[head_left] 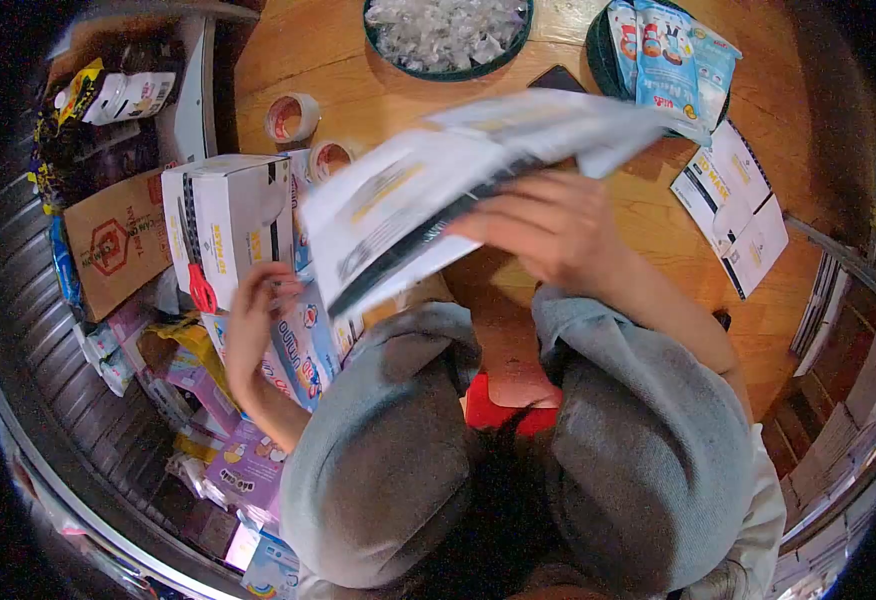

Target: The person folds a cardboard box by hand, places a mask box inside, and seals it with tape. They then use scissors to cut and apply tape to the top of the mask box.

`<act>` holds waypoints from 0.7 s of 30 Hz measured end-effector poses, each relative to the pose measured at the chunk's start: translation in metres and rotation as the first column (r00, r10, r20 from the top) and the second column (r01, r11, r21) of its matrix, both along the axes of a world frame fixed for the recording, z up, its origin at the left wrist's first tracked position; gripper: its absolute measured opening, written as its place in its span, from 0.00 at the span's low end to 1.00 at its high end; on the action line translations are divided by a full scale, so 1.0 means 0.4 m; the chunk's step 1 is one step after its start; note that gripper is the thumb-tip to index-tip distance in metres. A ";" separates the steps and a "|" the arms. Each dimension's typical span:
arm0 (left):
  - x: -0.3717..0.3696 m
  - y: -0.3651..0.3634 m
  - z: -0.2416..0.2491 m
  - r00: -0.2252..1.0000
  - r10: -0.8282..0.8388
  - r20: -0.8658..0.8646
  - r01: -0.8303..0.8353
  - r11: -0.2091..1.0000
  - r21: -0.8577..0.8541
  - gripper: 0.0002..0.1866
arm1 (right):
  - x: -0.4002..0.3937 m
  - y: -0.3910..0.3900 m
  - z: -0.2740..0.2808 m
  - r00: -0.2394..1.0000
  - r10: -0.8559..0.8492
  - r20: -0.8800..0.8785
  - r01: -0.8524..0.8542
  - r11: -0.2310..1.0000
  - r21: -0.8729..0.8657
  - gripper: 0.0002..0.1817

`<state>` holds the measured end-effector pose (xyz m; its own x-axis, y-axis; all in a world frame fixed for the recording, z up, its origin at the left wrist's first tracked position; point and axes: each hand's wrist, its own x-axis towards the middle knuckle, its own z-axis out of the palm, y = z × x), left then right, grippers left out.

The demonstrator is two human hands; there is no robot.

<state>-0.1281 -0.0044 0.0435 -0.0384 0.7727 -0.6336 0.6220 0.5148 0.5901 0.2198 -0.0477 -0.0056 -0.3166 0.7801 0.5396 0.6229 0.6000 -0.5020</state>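
My right hand (pixel 548 225) grips the near edge of a flattened white mask carton (pixel 408 200), printed in black and yellow. The carton is tilted in mid-air and smeared by motion. On the left, my left hand (pixel 260 305) has its fingers loosely bent and apart, with nothing visible in them. It is close to the corner of an upright white mask box (pixel 243 200) and the red handle of a pair of scissors (pixel 201 288). Beneath that hand lies a blue and white printed carton (pixel 303 345), partly covered.
Two tape rolls (pixel 293 118) sit on the wooden floor (pixel 288 60). A green-rimmed bowl (pixel 448 72) holds crumpled clear pieces; another holds blue packets (pixel 668 65). A dark phone (pixel 558 79) and a flat carton (pixel 733 205) lie rightward. A brown box (pixel 118 240) and colourful packages line the left.
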 end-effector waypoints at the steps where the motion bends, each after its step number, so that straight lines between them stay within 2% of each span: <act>1: -0.013 0.004 0.037 0.993 0.086 0.084 -0.089 0.996 0.029 0.10 | 0.009 -0.003 -0.004 1.000 -0.021 -0.001 0.021 1.000 0.004 0.15; 2: 0.014 0.006 0.070 1.000 0.030 0.004 -0.030 0.946 0.321 0.10 | 0.019 0.001 -0.011 0.999 -0.042 -0.002 0.042 0.999 0.013 0.15; 3: 0.058 0.002 0.098 0.996 -0.001 -0.091 0.053 0.814 0.579 0.11 | 0.028 0.003 -0.016 0.998 -0.065 -0.002 0.065 0.998 0.021 0.15; 5: 0.166 0.004 0.110 0.982 -0.188 0.019 0.089 0.548 0.832 0.18 | 0.029 -0.001 -0.014 1.000 -0.013 0.025 0.013 1.000 0.005 0.16; 6: 0.210 0.013 0.133 0.905 -0.418 -0.073 0.308 0.528 0.791 0.24 | 0.021 -0.008 -0.010 0.999 -0.004 0.034 0.003 1.000 0.015 0.16; 7: 0.246 0.019 0.144 0.766 -0.627 -0.145 0.510 0.454 0.731 0.30 | 0.015 -0.011 -0.007 0.999 0.004 0.043 -0.005 1.000 0.026 0.16; 10: 0.324 0.022 0.103 0.630 -0.714 -0.306 0.718 0.384 0.580 0.31 | 0.011 -0.009 -0.008 0.999 0.047 0.002 -0.047 0.999 0.023 0.16; 13: 0.300 0.026 0.022 0.625 -0.778 -0.061 0.616 0.445 0.650 0.24 | 0.006 0.004 -0.030 0.997 0.033 -0.063 -0.023 0.988 0.152 0.17; 14: 0.310 0.022 0.019 0.673 -0.738 -0.052 0.563 0.464 0.684 0.18 | 0.010 0.003 -0.021 0.999 -0.001 -0.039 0.008 0.986 0.165 0.18; 17: 0.303 0.014 0.016 0.688 -0.725 0.037 0.471 0.484 0.737 0.17 | 0.020 -0.017 0.014 0.991 -0.130 0.034 0.119 0.966 0.229 0.20; 19: 0.320 0.016 0.039 0.675 -0.737 -0.002 0.488 0.445 0.751 0.17 | 0.021 -0.044 0.020 0.965 -0.246 0.090 0.209 0.930 0.303 0.22; 20: 0.328 0.020 0.046 0.662 -0.749 -0.015 0.495 0.423 0.758 0.16 | 0.027 -0.049 0.008 0.959 -0.270 0.082 0.230 0.917 0.327 0.21; 21: 0.336 0.023 0.049 0.649 -0.760 -0.025 0.501 0.403 0.766 0.16 | 0.038 -0.049 0.005 0.955 -0.297 -0.007 0.283 0.902 0.326 0.20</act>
<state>0.0064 0.0046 0.0629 0.7248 0.6635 0.1857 0.3240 -0.5661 0.7580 0.2348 -0.0674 -0.0035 -0.1303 0.6290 0.7664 0.8097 0.5137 -0.2839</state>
